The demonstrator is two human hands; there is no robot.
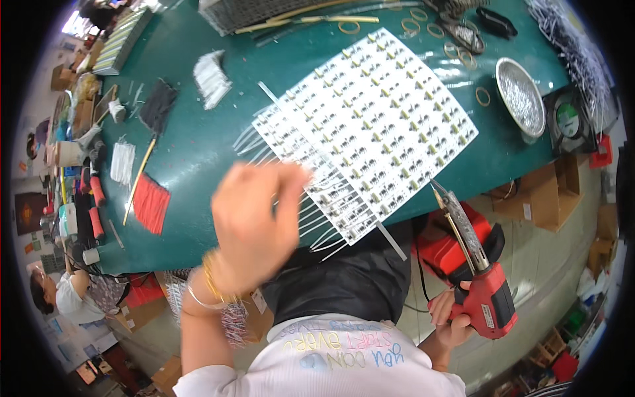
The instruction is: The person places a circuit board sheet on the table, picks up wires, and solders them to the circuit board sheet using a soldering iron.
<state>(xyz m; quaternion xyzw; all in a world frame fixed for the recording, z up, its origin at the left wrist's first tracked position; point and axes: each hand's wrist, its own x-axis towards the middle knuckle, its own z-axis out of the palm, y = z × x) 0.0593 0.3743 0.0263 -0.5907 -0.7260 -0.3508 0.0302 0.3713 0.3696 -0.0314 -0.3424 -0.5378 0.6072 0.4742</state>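
A white panel of small circuit boards (390, 112) lies tilted on the green table. Thin white wires (311, 215) stick out along its left edge, and a clear strip (391, 241) crosses the wired rows. My left hand (254, 215), slightly blurred, is over that edge with its fingers curled and thumb and forefinger close together. Whatever it pinches is hidden. Beyond the table's front edge, my right hand (451, 314) grips a red and black soldering gun (486, 301). Its metal barrel points up toward the panel's lower right edge, with a thin solder wire alongside.
Bundles of white wires (211, 79), black wires (159, 106) and red wires (152, 204) lie left of the panel. To the right are a metal bowl (504, 76), a black fan (570, 126) and several rubber bands (483, 96). Another person (79, 298) sits at far left.
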